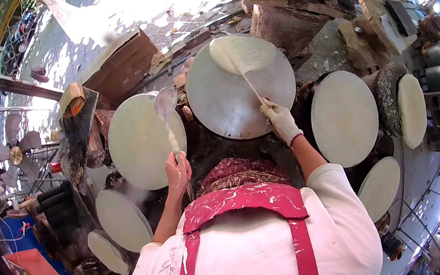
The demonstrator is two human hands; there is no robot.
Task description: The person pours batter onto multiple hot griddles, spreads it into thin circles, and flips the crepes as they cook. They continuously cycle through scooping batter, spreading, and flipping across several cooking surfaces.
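While the right hand (281, 123), gloved, has its fingers clamped round a thin stick (251, 90) at upper centre, the stick's far end meets a pale, wet-looking patch (249, 54) on a round griddle (228, 114); grey metal shows across the rest of it, and the stick's tip is too washed out to make out. Over to centre left, the bare left hand (176, 172) is wrapped tight on the handle of a ladle (166, 103), its rounded bowl up over the edge of a pale-covered disc (140, 138); what that bowl holds, if anything, I cannot tell. More pale-topped rounds flank the griddle: a big one (344, 120) right of centre, a thick-edged one (412, 112) farther right, another (379, 189) below those, and two (123, 220) at lower left. And containers! Dark pots (434, 55) sit at upper right, contents unreadable; a brown cardboard box (127, 65) leans at upper left, its inside hidden.
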